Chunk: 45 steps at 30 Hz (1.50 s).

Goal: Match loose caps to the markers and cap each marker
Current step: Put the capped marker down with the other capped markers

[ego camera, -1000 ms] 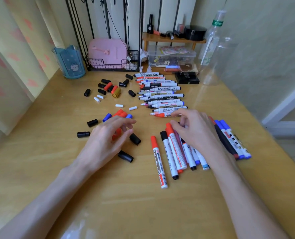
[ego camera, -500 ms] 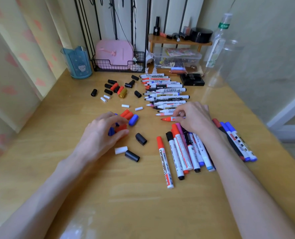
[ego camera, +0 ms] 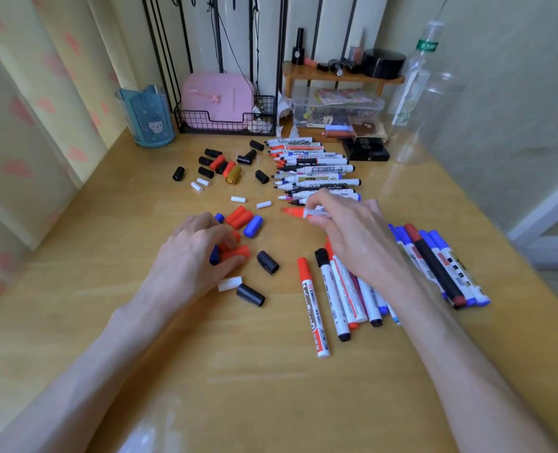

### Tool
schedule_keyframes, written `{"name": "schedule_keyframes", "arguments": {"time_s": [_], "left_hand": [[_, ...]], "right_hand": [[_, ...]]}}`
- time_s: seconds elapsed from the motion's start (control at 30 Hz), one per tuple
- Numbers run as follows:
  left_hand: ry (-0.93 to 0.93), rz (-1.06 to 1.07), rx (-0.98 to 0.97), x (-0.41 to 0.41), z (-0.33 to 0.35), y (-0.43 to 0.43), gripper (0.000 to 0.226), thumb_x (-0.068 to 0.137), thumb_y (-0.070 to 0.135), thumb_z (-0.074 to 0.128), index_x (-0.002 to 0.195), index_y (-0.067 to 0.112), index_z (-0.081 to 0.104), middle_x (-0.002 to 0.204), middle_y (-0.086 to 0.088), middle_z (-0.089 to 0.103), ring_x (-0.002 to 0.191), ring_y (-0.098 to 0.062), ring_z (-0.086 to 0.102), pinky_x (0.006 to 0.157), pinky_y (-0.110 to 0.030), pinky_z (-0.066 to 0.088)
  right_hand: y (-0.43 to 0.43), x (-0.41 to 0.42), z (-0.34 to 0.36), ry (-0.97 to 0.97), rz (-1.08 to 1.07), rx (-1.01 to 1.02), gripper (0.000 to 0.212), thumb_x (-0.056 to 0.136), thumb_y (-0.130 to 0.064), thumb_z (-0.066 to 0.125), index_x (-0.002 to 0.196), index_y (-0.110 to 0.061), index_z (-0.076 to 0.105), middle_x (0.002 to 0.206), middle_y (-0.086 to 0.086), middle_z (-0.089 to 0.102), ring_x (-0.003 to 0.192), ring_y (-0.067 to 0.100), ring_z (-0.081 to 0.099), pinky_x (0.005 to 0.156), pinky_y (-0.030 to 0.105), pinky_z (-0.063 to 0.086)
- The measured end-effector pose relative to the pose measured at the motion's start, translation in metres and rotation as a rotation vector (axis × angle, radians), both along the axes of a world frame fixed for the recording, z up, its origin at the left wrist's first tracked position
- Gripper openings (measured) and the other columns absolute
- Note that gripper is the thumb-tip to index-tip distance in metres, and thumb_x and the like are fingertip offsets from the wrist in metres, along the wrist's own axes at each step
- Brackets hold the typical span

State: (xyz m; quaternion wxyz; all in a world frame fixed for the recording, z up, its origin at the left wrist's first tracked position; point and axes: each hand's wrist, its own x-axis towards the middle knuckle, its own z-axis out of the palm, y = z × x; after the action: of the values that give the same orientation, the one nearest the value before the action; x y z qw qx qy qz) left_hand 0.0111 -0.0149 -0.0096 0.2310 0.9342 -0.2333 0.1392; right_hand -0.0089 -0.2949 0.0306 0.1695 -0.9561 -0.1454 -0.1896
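A red marker with no cap is pinched by the fingers and thumb of the right hand, with its tip pointed left. A red cap is gripped under the curled fingers and thumb of the left hand, and a blue cap is seen beside it. Loose caps are spread on the surface around the left hand. Open markers are laid in a row behind the right hand. Capped markers are laid under its wrist.
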Motion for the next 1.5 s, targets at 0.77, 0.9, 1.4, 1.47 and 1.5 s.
{"name": "schedule_keyframes", "arguments": {"time_s": [0.77,0.9,1.4,1.47,1.5], "left_hand": [[0.114,-0.173,-0.399,-0.010,0.006,-0.015,0.030,0.091,0.048,0.069,0.109,0.027,0.077,0.089,0.013,0.075,0.079,-0.018,0.068,0.074,-0.031,0.054],[0.073,-0.167,-0.393,-0.010,0.006,-0.017,0.028,0.093,0.046,0.069,0.109,0.024,0.078,0.094,0.017,0.073,0.083,-0.015,0.070,0.076,-0.034,0.057],[0.051,-0.198,-0.331,-0.008,0.014,-0.012,0.027,0.094,0.047,0.067,0.108,0.027,0.077,0.098,0.018,0.072,0.087,-0.013,0.068,0.079,-0.026,0.053],[0.072,-0.184,-0.288,-0.003,0.014,-0.009,0.026,0.090,0.053,0.064,0.107,0.036,0.075,0.096,0.024,0.071,0.087,-0.010,0.067,0.077,-0.020,0.050],[0.066,-0.165,-0.269,-0.001,0.013,-0.006,0.023,0.091,0.053,0.064,0.106,0.039,0.072,0.095,0.025,0.069,0.087,-0.009,0.066,0.074,-0.018,0.047]], "right_hand": [[0.027,-0.018,-0.019,-0.048,0.171,0.121,0.019,0.101,-0.026,0.067,0.118,-0.020,0.074,0.090,-0.008,0.056,0.080,0.013,0.051,0.064,0.034,0.044],[0.031,-0.020,-0.021,-0.121,0.161,0.115,0.018,0.097,-0.021,0.073,0.114,-0.019,0.078,0.087,-0.003,0.063,0.076,0.020,0.057,0.059,0.032,0.043],[0.035,-0.019,-0.028,-0.074,0.157,0.209,0.021,0.098,-0.022,0.071,0.118,-0.025,0.076,0.092,-0.007,0.063,0.079,0.016,0.056,0.059,0.042,0.050],[0.037,-0.017,-0.025,-0.061,0.142,0.179,0.020,0.098,-0.021,0.071,0.117,-0.024,0.075,0.094,-0.006,0.063,0.083,0.019,0.059,0.066,0.043,0.052],[0.037,-0.017,-0.025,-0.071,0.122,0.156,0.020,0.097,-0.020,0.072,0.116,-0.024,0.076,0.095,-0.005,0.064,0.086,0.020,0.060,0.072,0.044,0.052]]}}
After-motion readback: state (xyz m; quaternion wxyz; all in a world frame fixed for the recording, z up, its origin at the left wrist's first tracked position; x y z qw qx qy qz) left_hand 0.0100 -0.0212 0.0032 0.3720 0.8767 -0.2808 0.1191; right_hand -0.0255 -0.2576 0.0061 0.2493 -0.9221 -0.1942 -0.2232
